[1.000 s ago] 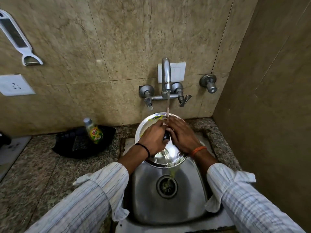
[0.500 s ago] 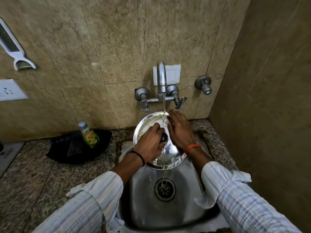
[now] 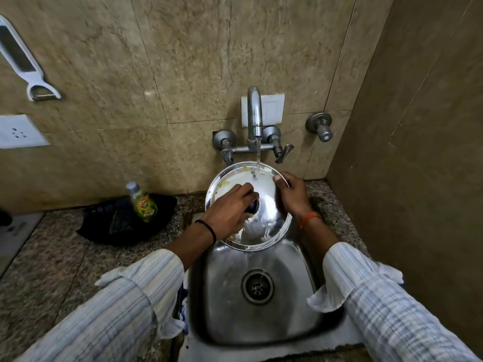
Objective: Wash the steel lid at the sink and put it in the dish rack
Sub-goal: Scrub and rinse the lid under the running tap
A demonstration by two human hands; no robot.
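Note:
A round steel lid with a black knob is held tilted over the back of the steel sink. Yellow-green residue and soap streaks cling to its upper left part. My left hand is closed around the knob at the lid's centre. My right hand grips the lid's right rim, thumb on the top edge. Water runs from the tap onto the upper part of the lid. No dish rack is in view.
A dish soap bottle stands in a black tray on the granite counter to the left. A second valve sticks out of the tiled wall. A brown side wall closes in on the right. A peeler hangs at upper left.
My right hand has slid from the lid's centre out to its right rim. More of the wet lid surface now shows, and the water stream lands near its upper edge.

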